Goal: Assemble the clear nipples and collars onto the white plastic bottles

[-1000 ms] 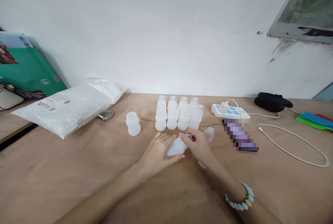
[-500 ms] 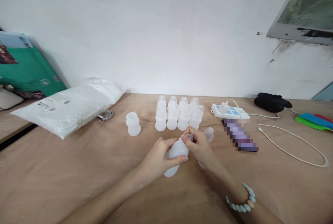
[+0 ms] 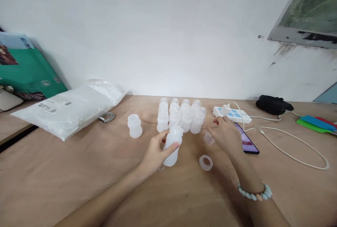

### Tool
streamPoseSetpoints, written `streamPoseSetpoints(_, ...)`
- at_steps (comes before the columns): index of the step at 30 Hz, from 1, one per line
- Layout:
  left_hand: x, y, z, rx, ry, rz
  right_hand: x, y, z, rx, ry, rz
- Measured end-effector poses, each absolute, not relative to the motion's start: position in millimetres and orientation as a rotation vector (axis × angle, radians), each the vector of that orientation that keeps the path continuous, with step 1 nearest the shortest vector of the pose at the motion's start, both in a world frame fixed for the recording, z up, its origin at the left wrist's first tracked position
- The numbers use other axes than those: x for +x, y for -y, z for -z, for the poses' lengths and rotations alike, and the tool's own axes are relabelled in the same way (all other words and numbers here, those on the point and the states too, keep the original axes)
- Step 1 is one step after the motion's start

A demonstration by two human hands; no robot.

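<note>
Pale wood makes up the worktop, which runs back to a white wall. Near its middle the white bottle stands about upright with its nozzle on top. Whether its base rests on the wood or sits just above it cannot be told. The left hand has its grip closed round the bottle's body, thumb across the front.

Just behind stands a cluster of capped bottles, packed close in two rows. The held bottle's top overlaps them in view. To the right, the right hand hovers palm down, its grip wide and holding nothing. A bead bracelet circles its wrist.

A clear cap lies just beside its fingertips. A clear ring lies on the wood nearer the person, between the two forearms. A phone is partly hidden by the right hand. Behind it are a white power strip and a looping white cable.

Left of the cluster stands a lone open bottle, then a metal clip and a large plastic bag.
</note>
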State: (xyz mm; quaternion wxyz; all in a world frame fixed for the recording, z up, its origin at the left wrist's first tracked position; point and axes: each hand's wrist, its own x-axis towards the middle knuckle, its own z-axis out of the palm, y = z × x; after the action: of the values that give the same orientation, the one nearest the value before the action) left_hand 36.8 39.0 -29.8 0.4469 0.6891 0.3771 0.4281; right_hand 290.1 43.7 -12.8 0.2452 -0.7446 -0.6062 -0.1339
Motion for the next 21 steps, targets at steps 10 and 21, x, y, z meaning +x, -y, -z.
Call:
streamPoseSetpoints(10,38,-41,36,1.715,-0.928,-1.018,304,-41,7,-2.217,1.708,0.187)
streamPoseSetpoints(21,39,-39,38,1.702,-0.927,-1.010,305,-40,3,-2.119,1.655,0.200)
